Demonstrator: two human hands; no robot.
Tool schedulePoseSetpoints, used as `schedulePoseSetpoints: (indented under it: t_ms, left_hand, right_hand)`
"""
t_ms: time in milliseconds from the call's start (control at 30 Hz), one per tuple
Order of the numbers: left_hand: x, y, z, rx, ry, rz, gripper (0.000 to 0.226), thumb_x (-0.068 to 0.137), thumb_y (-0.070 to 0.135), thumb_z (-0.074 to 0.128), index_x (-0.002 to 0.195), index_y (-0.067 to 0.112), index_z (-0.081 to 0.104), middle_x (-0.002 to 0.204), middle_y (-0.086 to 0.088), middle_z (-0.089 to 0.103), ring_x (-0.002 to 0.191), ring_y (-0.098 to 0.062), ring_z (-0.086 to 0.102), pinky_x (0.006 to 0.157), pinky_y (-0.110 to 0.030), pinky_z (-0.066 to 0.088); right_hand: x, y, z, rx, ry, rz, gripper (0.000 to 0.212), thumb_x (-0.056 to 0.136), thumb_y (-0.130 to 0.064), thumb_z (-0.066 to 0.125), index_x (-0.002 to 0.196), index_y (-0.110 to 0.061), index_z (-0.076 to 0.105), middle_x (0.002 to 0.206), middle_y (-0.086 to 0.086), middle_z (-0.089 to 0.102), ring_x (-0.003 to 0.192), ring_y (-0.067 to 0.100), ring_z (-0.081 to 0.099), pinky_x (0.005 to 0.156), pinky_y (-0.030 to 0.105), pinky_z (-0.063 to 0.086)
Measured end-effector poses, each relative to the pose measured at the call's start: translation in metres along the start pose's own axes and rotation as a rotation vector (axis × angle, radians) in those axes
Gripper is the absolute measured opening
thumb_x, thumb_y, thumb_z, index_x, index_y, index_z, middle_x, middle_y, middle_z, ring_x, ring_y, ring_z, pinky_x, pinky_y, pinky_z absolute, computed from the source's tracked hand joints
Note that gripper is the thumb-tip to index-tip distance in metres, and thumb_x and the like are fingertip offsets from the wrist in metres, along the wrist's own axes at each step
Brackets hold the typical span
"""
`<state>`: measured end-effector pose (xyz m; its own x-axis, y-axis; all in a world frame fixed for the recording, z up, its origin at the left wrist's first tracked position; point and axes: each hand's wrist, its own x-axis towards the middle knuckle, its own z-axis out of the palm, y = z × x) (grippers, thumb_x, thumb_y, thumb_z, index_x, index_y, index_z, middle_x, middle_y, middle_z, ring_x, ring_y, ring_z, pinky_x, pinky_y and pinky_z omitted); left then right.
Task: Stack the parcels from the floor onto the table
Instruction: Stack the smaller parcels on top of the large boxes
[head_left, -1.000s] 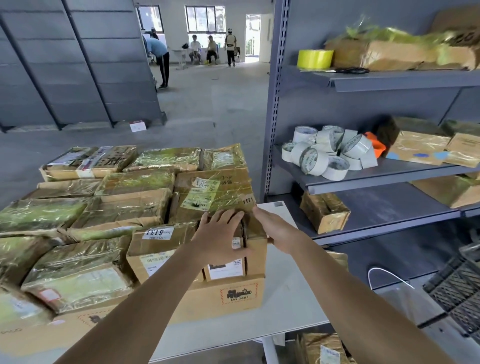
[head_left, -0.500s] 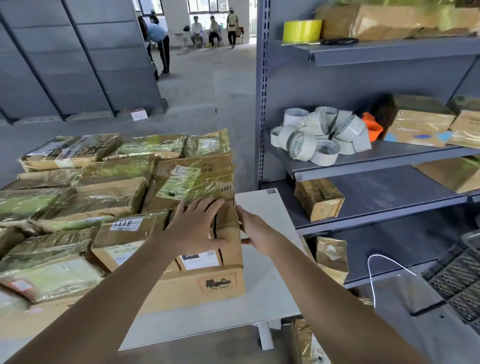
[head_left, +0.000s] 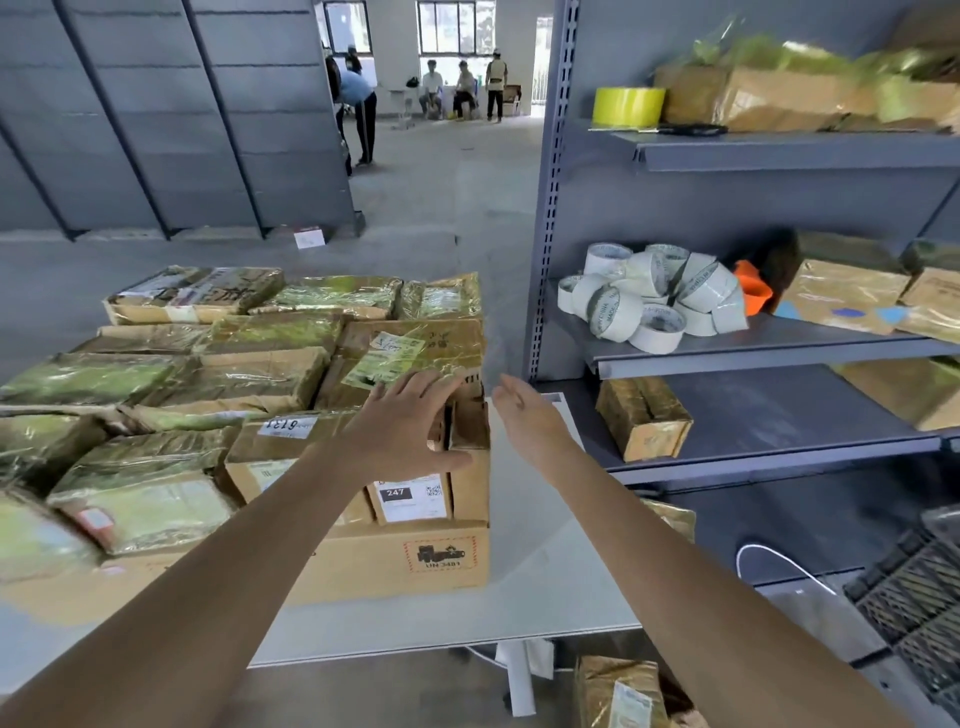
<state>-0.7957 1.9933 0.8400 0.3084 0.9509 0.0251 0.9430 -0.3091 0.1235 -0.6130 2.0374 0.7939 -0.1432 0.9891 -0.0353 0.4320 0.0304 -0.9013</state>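
Note:
Several taped cardboard parcels lie stacked on the white table (head_left: 540, 587). A small brown parcel (head_left: 467, 467) with a white "247" label stands at the stack's right end, on top of a long flat box (head_left: 384, 566). My left hand (head_left: 410, 426) hovers open over that small parcel, the thumb near its front edge. My right hand (head_left: 524, 421) is open just to the right of it, not touching. Another taped parcel (head_left: 618, 691) lies on the floor under the table's right edge.
A grey metal shelf unit (head_left: 748, 348) stands right of the table with tape rolls (head_left: 649, 301), a yellow tape roll (head_left: 628, 106) and more parcels. A black crate (head_left: 914, 597) sits at the lower right. Several people stand far back across the floor.
Both hands have lifted off the small parcel and spread apart; the right hand has moved away to the right. The parcel stays on the stack.

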Motion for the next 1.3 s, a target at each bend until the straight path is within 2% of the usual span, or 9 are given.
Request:
schedulePoseSetpoints:
  t_ms: [167,300,500,633,767,867,1000,1100,1300]
  left_hand:
    - [-0.024,-0.011,-0.015,-0.07,0.143,-0.147,0.067,0.089,0.053,0.051,0.145,0.024,0.029,0.145,-0.005,0.036,0.134,-0.026,0.033,0.11,-0.051,0.029]
    - [-0.056,-0.037,-0.029,-0.111,0.237,-0.157,0.061,0.091,0.048,0.049,0.144,0.022,0.033,0.144,-0.008,0.039,0.135,-0.03,0.031,0.111,-0.051,0.029]
    - [-0.131,-0.103,-0.047,-0.183,0.325,-0.169,0.049,0.092,0.046,0.049,0.135,0.022,0.042,0.133,-0.006,0.046,0.125,-0.029,0.04,0.103,-0.046,0.037]
    - [-0.183,-0.156,-0.055,-0.228,0.318,-0.209,0.049,0.093,0.045,0.047,0.137,0.024,0.04,0.135,-0.008,0.045,0.128,-0.03,0.04,0.103,-0.048,0.038]
    - [-0.223,-0.211,-0.059,-0.235,0.328,-0.292,0.048,0.093,0.043,0.049,0.135,0.021,0.041,0.135,-0.008,0.043,0.128,-0.033,0.038,0.1,-0.049,0.039]
    - [-0.243,-0.248,-0.06,-0.253,0.341,-0.357,0.044,0.093,0.043,0.05,0.13,0.02,0.046,0.131,-0.009,0.046,0.123,-0.034,0.043,0.096,-0.049,0.043]
    - [-0.256,-0.293,-0.061,-0.284,0.412,-0.408,0.042,0.093,0.037,0.053,0.129,0.017,0.049,0.13,-0.012,0.048,0.124,-0.036,0.041,0.097,-0.045,0.038]
    - [-0.263,-0.324,-0.059,-0.312,0.454,-0.471,0.046,0.091,0.033,0.056,0.132,0.014,0.048,0.131,-0.013,0.048,0.124,-0.034,0.039,0.096,-0.044,0.04]
    - [-0.261,-0.376,-0.044,-0.41,0.448,-0.708,0.044,0.093,0.033,0.049,0.135,0.017,0.044,0.137,-0.006,0.042,0.127,-0.027,0.038,0.097,-0.039,0.038]
  right_hand:
    - [-0.028,-0.035,0.014,-0.208,0.149,-0.154,0.045,0.102,-0.04,0.039,0.145,-0.026,0.043,0.138,0.003,0.054,0.125,0.019,0.05,0.1,0.031,0.038]
    - [-0.06,-0.072,0.045,-0.227,0.217,-0.246,0.045,0.101,-0.039,0.04,0.144,-0.027,0.042,0.139,0.002,0.052,0.111,0.009,0.049,0.094,0.026,0.036]
    - [-0.101,-0.128,0.127,-0.229,0.226,-0.232,0.044,0.101,-0.042,0.037,0.144,-0.032,0.04,0.133,0.003,0.056,0.093,0.018,0.059,0.075,0.026,0.04]
    - [-0.118,-0.159,0.191,-0.221,0.161,-0.234,0.047,0.102,-0.044,0.037,0.146,-0.03,0.038,0.138,0.001,0.055,0.111,0.018,0.058,0.081,0.023,0.037]
    - [-0.12,-0.18,0.252,-0.219,0.105,-0.26,0.046,0.101,-0.044,0.038,0.145,-0.03,0.04,0.132,0.004,0.059,0.098,0.016,0.06,0.077,0.028,0.046]
    - [-0.114,-0.194,0.29,-0.223,0.035,-0.269,0.044,0.101,-0.042,0.039,0.144,-0.032,0.04,0.126,0.005,0.062,0.105,0.031,0.061,0.083,0.04,0.052]
    - [-0.093,-0.212,0.332,-0.26,-0.001,-0.31,0.044,0.1,-0.046,0.039,0.142,-0.034,0.042,0.125,-0.005,0.059,0.094,0.023,0.065,0.067,0.025,0.047]
    - [-0.071,-0.223,0.357,-0.292,-0.054,-0.323,0.046,0.1,-0.05,0.037,0.142,-0.034,0.041,0.111,-0.007,0.062,0.095,0.027,0.065,0.074,0.037,0.054]
    - [-0.023,-0.232,0.39,-0.267,-0.156,-0.375,0.045,0.101,-0.043,0.037,0.145,-0.032,0.038,0.122,0.007,0.064,0.092,0.027,0.067,0.07,0.039,0.057]
